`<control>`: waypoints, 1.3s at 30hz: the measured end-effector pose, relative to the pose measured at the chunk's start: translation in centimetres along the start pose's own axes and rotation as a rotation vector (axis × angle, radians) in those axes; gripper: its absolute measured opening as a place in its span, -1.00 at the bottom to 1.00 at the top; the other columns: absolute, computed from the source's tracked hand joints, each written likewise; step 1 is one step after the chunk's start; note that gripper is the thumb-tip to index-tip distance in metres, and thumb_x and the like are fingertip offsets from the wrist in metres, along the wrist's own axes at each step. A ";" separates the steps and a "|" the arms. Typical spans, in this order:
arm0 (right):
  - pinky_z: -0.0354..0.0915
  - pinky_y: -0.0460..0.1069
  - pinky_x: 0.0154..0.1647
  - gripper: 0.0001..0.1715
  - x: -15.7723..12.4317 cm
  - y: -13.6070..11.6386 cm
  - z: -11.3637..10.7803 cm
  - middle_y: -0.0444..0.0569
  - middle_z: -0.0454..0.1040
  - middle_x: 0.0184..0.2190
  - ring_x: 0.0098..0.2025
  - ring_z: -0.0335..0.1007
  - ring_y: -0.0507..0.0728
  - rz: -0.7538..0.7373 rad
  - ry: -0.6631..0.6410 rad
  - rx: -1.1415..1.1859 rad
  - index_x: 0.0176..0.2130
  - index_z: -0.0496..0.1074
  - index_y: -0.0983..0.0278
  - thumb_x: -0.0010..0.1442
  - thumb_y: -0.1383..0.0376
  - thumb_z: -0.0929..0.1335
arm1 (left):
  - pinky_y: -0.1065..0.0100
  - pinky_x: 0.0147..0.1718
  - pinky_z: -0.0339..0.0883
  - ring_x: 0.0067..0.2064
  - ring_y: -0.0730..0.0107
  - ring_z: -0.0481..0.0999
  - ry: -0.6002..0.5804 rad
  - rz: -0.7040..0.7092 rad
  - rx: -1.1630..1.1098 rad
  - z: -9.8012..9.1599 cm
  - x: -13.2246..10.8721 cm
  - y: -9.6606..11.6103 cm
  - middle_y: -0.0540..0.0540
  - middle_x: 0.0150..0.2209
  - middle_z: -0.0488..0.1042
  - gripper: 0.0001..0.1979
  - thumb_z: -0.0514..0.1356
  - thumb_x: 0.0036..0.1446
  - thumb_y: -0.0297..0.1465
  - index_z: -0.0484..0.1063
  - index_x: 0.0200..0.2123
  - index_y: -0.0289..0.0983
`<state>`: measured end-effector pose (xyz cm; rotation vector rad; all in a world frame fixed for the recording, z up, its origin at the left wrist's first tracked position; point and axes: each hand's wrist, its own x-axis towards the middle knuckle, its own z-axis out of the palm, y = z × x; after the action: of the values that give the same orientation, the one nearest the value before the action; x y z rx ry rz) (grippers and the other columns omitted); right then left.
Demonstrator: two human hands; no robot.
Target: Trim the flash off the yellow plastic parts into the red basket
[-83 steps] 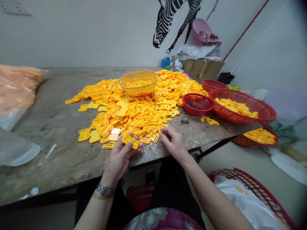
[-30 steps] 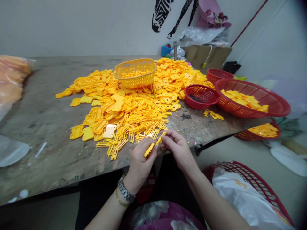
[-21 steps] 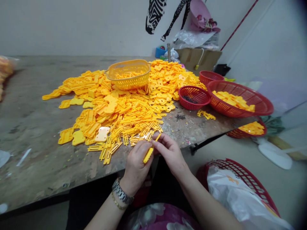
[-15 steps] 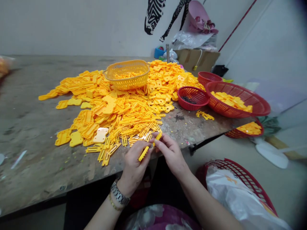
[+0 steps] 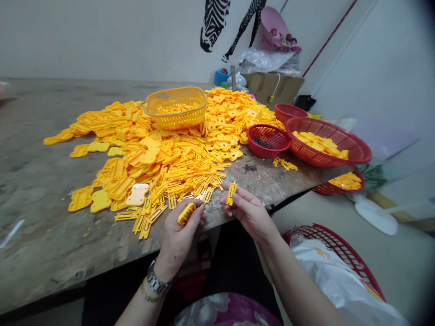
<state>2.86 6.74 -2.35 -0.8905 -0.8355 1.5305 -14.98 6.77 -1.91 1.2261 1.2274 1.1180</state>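
Fingers (image 5: 199, 216) of the left hand (image 5: 178, 231) clamp a stubby yellow plastic piece (image 5: 186, 213) while the right hand (image 5: 249, 213) pinches a small slotted yellow strip (image 5: 231, 193) upright, the two pieces apart, both just in front of the heap of yellow parts (image 5: 170, 156), at the near edge of the table (image 5: 50, 226).

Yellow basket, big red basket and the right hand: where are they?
Yellow basket (image 5: 176, 120): head view, front wall.
Big red basket (image 5: 317, 157): head view, front wall.
Right hand (image 5: 249, 213): head view, back of hand.
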 end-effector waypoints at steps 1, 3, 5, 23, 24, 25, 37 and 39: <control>0.25 -0.08 -0.38 -0.54 0.0 -0.2 -0.3 -0.02 0.52 -0.29 -0.37 0.35 0.02 -0.022 0.010 -0.061 0.05 0.41 0.23 0.18 0.14 0.34 | 0.42 -0.39 0.41 -0.40 0.41 0.49 0.007 -0.012 -0.006 0.0 0.0 0.0 -0.02 -0.41 0.48 -0.79 0.25 0.06 -0.25 0.45 -0.26 -0.22; 0.27 -0.07 -0.35 -0.52 0.0 -0.6 -1.1 -0.03 0.51 -0.28 -0.35 0.38 0.04 -0.060 0.041 -0.241 0.09 0.38 0.23 0.21 0.13 0.30 | 0.44 -0.40 0.41 -0.41 0.42 0.49 0.012 -0.031 -0.009 0.0 0.0 0.1 -0.02 -0.41 0.49 -0.78 0.26 0.04 -0.24 0.46 -0.27 -0.23; 0.29 -0.04 -0.32 -0.53 0.0 -1.0 -2.1 -0.02 0.51 -0.24 -0.33 0.41 0.05 -0.120 0.090 -0.485 0.10 0.37 0.23 0.24 0.14 0.27 | 0.46 -0.41 0.41 -0.41 0.44 0.49 0.012 -0.032 0.001 0.0 0.0 0.1 -0.02 -0.41 0.50 -0.78 0.27 0.04 -0.24 0.47 -0.28 -0.24; 0.26 0.03 -0.14 -0.74 4.0 -6.0 -12.2 0.11 0.51 -0.23 -0.17 0.41 0.20 -0.367 0.340 -1.768 -0.17 0.49 0.30 0.25 0.31 0.24 | 0.44 -0.42 0.44 -0.40 0.42 0.52 0.029 -0.065 -0.044 0.0 0.3 0.2 -0.04 -0.37 0.52 -0.70 0.30 0.00 -0.23 0.43 -0.22 -0.25; 0.25 0.02 -0.15 -0.74 4.2 -6.2 -12.6 0.12 0.51 -0.24 -0.18 0.41 0.20 -0.356 0.337 -1.789 -0.19 0.50 0.30 0.25 0.31 0.25 | 0.44 -0.42 0.44 -0.40 0.43 0.52 0.024 -0.060 -0.038 0.0 0.3 0.2 -0.04 -0.37 0.52 -0.71 0.29 0.00 -0.23 0.44 -0.22 -0.25; 0.25 0.02 -0.16 -0.73 4.3 -6.4 -12.9 0.12 0.50 -0.25 -0.19 0.41 0.20 -0.348 0.333 -1.809 -0.20 0.51 0.31 0.26 0.30 0.25 | 0.44 -0.42 0.44 -0.41 0.43 0.52 0.021 -0.059 -0.033 0.0 0.3 0.2 -0.03 -0.38 0.52 -0.71 0.29 0.00 -0.23 0.44 -0.23 -0.25; 0.20 -0.04 -0.20 -0.70 4.8 -7.0 -13.4 0.08 0.48 -0.26 -0.22 0.38 0.14 -0.375 0.227 -1.896 -0.15 0.50 0.30 0.30 0.30 0.21 | 0.46 -0.43 0.44 -0.41 0.43 0.52 0.024 -0.093 -0.015 0.2 0.4 0.6 -0.03 -0.38 0.51 -0.73 0.30 0.00 -0.22 0.45 -0.26 -0.24; 0.20 -0.05 -0.22 -0.70 4.8 -7.0 -13.4 0.06 0.47 -0.27 -0.23 0.38 0.13 -0.388 0.213 -1.895 -0.15 0.50 0.30 0.31 0.29 0.21 | 0.45 -0.44 0.44 -0.42 0.42 0.53 0.031 -0.091 -0.014 0.2 0.4 0.7 -0.03 -0.38 0.51 -0.72 0.31 -0.02 -0.22 0.45 -0.26 -0.24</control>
<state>17.52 12.91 -2.87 -1.9026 -2.1073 -0.1315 -14.73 7.19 -1.24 1.1346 1.2837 1.0803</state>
